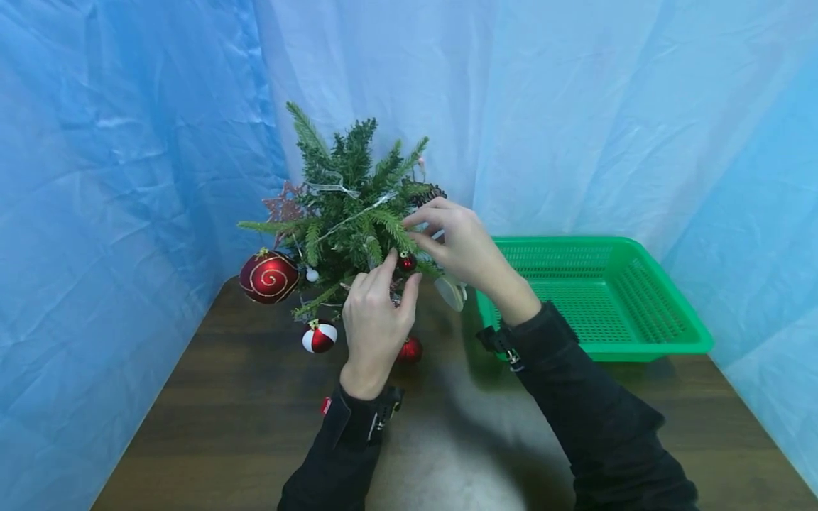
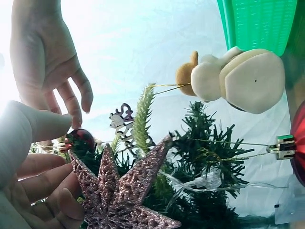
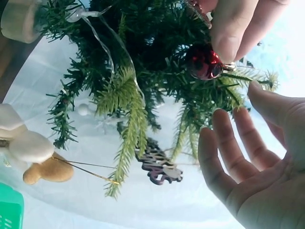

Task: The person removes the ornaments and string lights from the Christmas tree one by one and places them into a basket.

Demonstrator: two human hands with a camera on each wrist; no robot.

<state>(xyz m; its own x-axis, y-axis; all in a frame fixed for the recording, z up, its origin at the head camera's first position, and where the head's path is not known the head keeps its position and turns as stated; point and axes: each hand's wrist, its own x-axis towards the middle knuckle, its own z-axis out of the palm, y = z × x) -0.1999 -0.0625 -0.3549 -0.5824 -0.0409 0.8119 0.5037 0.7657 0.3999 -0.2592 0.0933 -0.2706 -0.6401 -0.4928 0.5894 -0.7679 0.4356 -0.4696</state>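
Working at a tabletop tree (image 1: 355,150), the left hand (image 1: 375,316) touches a small red bauble (image 1: 407,263) among the branches (image 1: 388,222), whether pinching it unclear; the right hand (image 1: 461,241), fingers loosely parted, hovers alongside. Steadying the branches should help prevent slips.

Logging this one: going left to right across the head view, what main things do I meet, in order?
Gold-swirled red ball, red-and-white ball, left hand, right hand, green basket.
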